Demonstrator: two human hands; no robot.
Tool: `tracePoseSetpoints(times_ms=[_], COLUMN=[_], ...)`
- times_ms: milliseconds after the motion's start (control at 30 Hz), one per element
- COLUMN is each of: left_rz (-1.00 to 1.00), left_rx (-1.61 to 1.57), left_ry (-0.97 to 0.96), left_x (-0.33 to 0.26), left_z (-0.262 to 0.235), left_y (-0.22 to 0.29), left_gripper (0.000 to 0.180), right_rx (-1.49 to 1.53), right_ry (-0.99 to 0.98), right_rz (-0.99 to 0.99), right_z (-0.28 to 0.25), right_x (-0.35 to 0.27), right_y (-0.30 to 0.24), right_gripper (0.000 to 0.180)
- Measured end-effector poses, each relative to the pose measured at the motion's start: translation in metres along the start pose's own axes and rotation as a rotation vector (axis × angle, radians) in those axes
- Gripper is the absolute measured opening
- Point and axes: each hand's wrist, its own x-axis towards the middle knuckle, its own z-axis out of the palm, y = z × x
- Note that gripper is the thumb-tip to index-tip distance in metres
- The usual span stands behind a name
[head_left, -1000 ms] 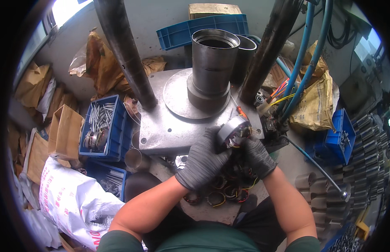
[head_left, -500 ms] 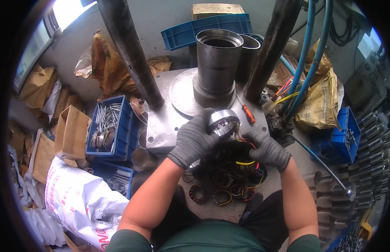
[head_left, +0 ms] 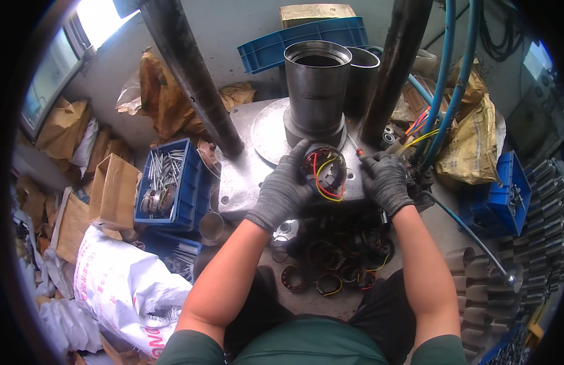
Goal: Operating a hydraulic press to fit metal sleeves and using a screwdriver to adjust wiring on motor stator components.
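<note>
In my grey-gloved left hand (head_left: 279, 192) is a ring-shaped motor stator (head_left: 336, 171), gripped at its left side. Its open face points up toward me, and red and yellow wires loop across it. My gloved right hand (head_left: 388, 185) is closed over the handle of a screwdriver (head_left: 359, 151) at the right of the metal press plate (head_left: 238, 190). Only the thin shaft and a bit of the orange-red handle show past the fingers. Just behind the stator, a tall steel cylinder (head_left: 317, 91) stands upright on a round disc (head_left: 263, 140).
Several dark stators with wires (head_left: 328, 284) lie below the plate's front edge. Two thick columns (head_left: 197, 79) rise from the plate. Blue bins (head_left: 187, 188) of metal parts stand left, near a white sack (head_left: 127, 286). Blue hoses (head_left: 455, 97) and stacked metal parts (head_left: 537, 225) are at right.
My right hand has moved up from beside the wires to the screwdriver and closed over its handle. The stator has been turned so its wired face shows.
</note>
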Motion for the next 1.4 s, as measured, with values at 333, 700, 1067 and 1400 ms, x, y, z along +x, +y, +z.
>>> tracePoseSetpoints(times_ms=[333, 700, 1067, 1400], left_rz=[-0.049, -0.417, -0.36, -0.27], left_rx=[-0.466, -1.259, -1.082, -1.01], left_ry=[0.034, -0.215, -0.119, -0.018], left_x=[-0.009, -0.047, -0.053, -0.058], left_z=[0.028, 0.004, -0.006, -0.001], left_y=[-0.016, 0.035, 0.047, 0.043], left_gripper=[0.075, 0.05, 0.054, 0.065], right_rx=[0.659, 1.337, 1.164, 0.816], right_ry=[0.247, 0.234, 0.145, 0.251], right_rz=[0.06, -0.005, -0.192, -0.359], right_z=[-0.04, -0.136, -0.119, -0.118], right_x=[-0.026, -0.126, -0.132, -0.129], right_y=[0.005, -0.044, -0.06, -0.063], right_gripper=[0.03, 0.034, 0.037, 0.034])
